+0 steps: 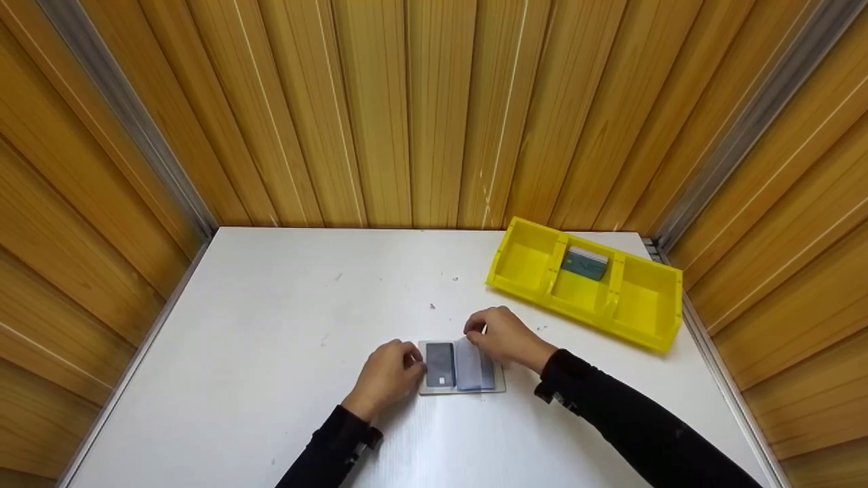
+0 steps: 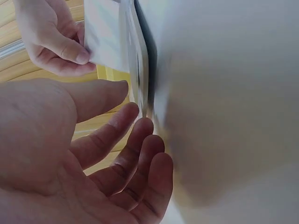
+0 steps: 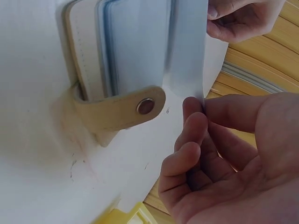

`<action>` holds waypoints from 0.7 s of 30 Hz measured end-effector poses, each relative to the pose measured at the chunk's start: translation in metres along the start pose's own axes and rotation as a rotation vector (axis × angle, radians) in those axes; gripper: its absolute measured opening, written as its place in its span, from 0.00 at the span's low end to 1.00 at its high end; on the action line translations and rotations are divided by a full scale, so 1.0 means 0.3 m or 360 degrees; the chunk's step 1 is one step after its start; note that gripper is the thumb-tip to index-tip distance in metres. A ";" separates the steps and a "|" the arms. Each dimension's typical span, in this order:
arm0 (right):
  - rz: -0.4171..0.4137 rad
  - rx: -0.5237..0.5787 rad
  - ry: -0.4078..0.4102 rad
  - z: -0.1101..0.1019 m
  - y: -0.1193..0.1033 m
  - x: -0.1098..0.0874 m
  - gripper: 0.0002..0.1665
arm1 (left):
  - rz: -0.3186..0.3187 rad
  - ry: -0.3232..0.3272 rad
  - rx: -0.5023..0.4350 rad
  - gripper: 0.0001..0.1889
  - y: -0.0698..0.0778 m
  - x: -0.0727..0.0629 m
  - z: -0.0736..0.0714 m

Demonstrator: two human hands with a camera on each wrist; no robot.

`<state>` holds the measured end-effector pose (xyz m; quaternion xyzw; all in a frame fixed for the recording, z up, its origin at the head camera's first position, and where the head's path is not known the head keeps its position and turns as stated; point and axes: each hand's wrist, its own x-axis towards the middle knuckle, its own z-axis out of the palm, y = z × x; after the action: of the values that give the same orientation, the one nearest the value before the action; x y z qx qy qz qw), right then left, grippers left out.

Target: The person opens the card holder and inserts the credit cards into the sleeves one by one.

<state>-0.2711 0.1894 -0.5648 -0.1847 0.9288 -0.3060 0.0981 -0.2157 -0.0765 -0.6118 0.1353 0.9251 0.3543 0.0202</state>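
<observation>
An open card holder [image 1: 500, 381] with a pale cover and clear plastic pages lies on the white table. A dark grey card [image 1: 439, 360] shows on its left side. My right hand [image 1: 507, 335] pinches the upper edge of a clear plastic sleeve page [image 1: 468, 366] between thumb and index finger, lifting it from the pages below. At the holder's left edge, my left hand [image 1: 388, 374] has its fingertips against the rim, thumb apart from the fingers. A cream strap [image 3: 110, 114] with a metal snap [image 3: 145, 106] sticks out from the holder in the right wrist view.
At the back right stands a yellow tray [image 1: 576, 312] with three compartments. A stack of cards [image 1: 584, 264] sits in its middle one. Wood-patterned panels [image 1: 380, 115] wall the white table [image 1: 271, 305] at the back and both sides.
</observation>
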 end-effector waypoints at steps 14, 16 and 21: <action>-0.0052 0.0209 -0.0023 0.026 -0.050 0.038 0.10 | 0.0014 0.0005 0.0034 0.06 -0.017 -0.020 -0.051; -0.0046 0.0228 -0.0026 0.033 -0.058 0.045 0.10 | 0.0016 0.0009 0.0032 0.06 -0.016 -0.021 -0.059; -0.0058 0.0242 -0.0024 0.051 -0.067 0.050 0.10 | 0.0029 0.0017 0.0022 0.06 -0.007 -0.019 -0.071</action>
<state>-0.2747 0.1602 -0.5659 -0.1959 0.8986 -0.3760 0.1134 -0.2136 -0.0933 -0.5975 0.1421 0.9263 0.3488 0.0112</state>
